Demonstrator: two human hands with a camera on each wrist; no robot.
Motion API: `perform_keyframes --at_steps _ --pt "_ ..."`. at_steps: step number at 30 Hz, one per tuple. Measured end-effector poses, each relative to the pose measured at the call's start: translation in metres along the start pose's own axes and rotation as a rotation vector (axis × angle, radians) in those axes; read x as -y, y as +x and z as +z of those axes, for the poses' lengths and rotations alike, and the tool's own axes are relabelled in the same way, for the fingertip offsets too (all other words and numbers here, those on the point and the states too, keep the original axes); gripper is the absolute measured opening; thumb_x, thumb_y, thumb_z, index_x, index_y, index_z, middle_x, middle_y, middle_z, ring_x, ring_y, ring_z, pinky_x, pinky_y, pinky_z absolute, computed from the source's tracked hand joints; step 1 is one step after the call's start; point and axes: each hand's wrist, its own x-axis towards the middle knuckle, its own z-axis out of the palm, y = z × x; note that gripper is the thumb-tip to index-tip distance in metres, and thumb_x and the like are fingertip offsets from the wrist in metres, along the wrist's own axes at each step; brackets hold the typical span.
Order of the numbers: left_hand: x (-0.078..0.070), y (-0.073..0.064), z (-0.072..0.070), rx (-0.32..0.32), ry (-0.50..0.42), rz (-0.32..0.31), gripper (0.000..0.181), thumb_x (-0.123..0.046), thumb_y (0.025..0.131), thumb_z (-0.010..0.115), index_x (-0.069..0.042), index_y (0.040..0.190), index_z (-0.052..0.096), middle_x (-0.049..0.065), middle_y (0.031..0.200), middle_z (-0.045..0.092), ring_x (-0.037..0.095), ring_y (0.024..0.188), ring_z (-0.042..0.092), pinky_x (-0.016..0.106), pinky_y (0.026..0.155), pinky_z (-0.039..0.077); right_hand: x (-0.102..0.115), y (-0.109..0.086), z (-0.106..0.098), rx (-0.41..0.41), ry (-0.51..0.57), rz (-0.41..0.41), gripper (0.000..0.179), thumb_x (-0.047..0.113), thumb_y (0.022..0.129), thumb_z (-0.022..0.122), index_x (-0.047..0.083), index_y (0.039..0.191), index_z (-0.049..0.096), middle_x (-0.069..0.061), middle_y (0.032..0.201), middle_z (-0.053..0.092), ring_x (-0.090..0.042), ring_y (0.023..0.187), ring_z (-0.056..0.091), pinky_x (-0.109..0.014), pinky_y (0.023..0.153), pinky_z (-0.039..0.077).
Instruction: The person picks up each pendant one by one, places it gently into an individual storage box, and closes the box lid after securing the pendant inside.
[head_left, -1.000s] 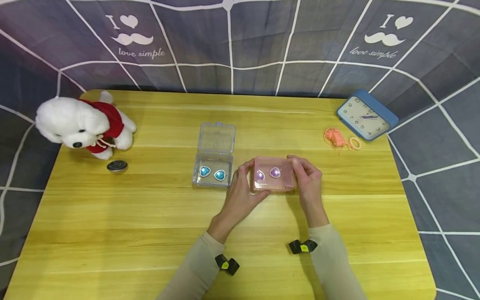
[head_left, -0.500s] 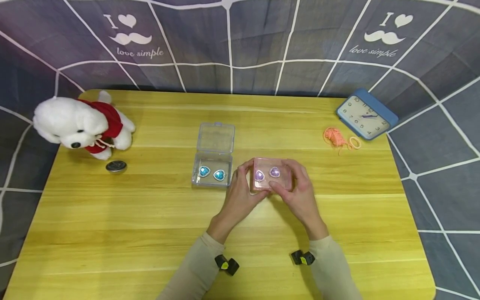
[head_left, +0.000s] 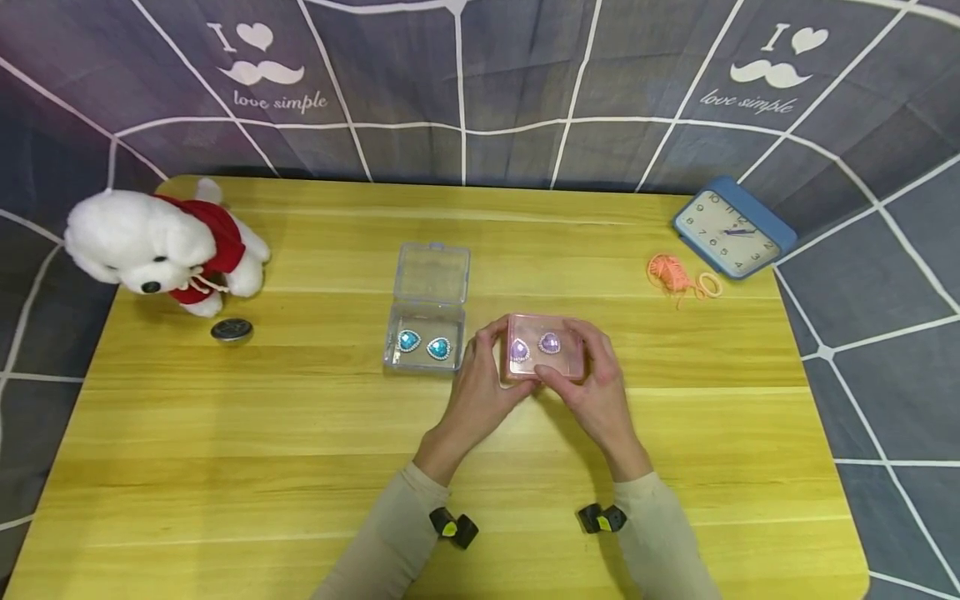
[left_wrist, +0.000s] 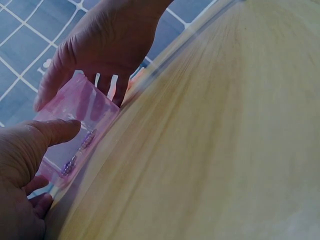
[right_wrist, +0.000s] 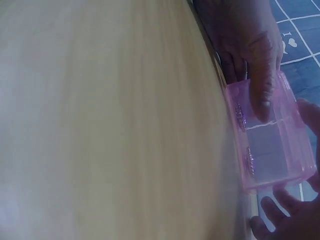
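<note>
A small pink see-through box [head_left: 566,364] stands between my hands, its lid down. Two purple heart-shaped rhinestone pieces [head_left: 550,342] show through it. My left hand [head_left: 478,377] grips the box's left end; in the left wrist view its thumb [left_wrist: 64,132] lies across the front wall. On the other end, my right hand [head_left: 598,392] holds the box with its thumb over the front edge of the lid and its fingers behind the far right corner. Left of my hands, a clear box [head_left: 431,277] lies with its lid folded back, holding two blue heart-shaped rhinestone pieces [head_left: 438,348].
A white plush dog [head_left: 150,242] in red clothing stands at the far left, with a dark round disc [head_left: 232,330] before it. At the back right are a blue clock [head_left: 731,233], orange yarn [head_left: 669,273] and a pale ring [head_left: 709,286]. Patterned fabric [head_left: 517,92] borders the table [head_left: 300,483].
My right hand has shifted left and closer along the pink box, its thumb moving from the right corner to the lid's front edge. The left hand keeps its hold.
</note>
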Motion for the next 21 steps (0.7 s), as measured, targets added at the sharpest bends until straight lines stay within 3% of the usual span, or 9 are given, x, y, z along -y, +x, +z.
perform_keyframes --at_steps 10,21 --pt "-0.0001 0.0006 -0.0008 -0.009 0.006 0.014 0.102 -0.027 0.082 0.094 -0.014 0.161 0.030 0.013 0.158 0.047 0.034 0.144 0.046 0.051 0.117 0.045 -0.0025 0.0019 0.0018 -0.009 0.011 -0.015 0.079 0.023 0.082 0.092 0.015 0.151 0.052 -0.016 0.149 0.052 -0.035 0.133 0.053 -0.057 0.115 0.044" --pt "-0.0007 -0.0064 -0.0024 0.002 -0.014 -0.007 0.103 -0.025 0.084 0.092 -0.017 0.163 0.026 0.011 0.161 0.044 0.035 0.145 0.046 0.052 0.117 0.045 0.0009 0.0010 -0.0004 -0.001 -0.053 -0.031 0.077 0.026 0.084 0.090 0.013 0.150 0.053 -0.018 0.157 0.047 -0.041 0.142 0.047 -0.063 0.118 0.040"
